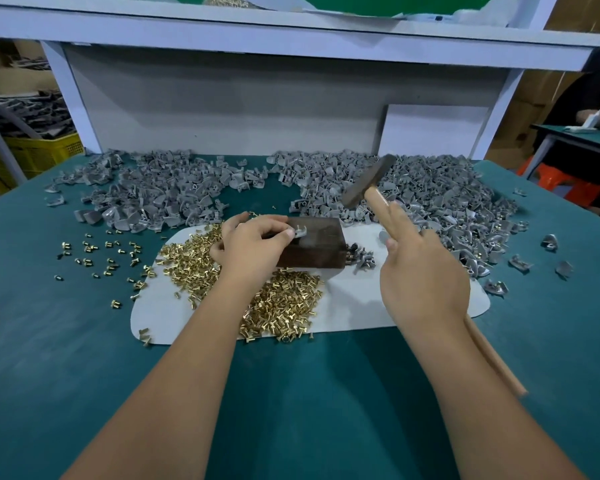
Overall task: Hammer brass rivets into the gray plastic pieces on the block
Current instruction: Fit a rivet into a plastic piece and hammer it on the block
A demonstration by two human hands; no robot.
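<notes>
Mid-cycle, by the look of it: one small gray plastic piece (300, 233) seated on top of the dark brown wooden block (314, 247), near the block's far-left edge, pinched in place by the fingertips of the left hand (253, 242). Raised above and to the right, a wood-handled hammer with a dark steel head (368, 181), handle wrapped by the right hand (420, 271), forefinger laid straight along the shaft. No blow landed yet on this piece, as far as can be judged; whether a rivet already sits in it, too small to tell. Plenty left: broad heaps of loose gray plastic pieces (430, 192) along the far edge of the teal desk (309, 393), and a pile of shiny brass rivets (278, 303) on the white mat (378, 299), with strays toward the desk's left edge. Piece curved, matte, lug-shaped; finished ones not distinguishable from the rest.
</notes>
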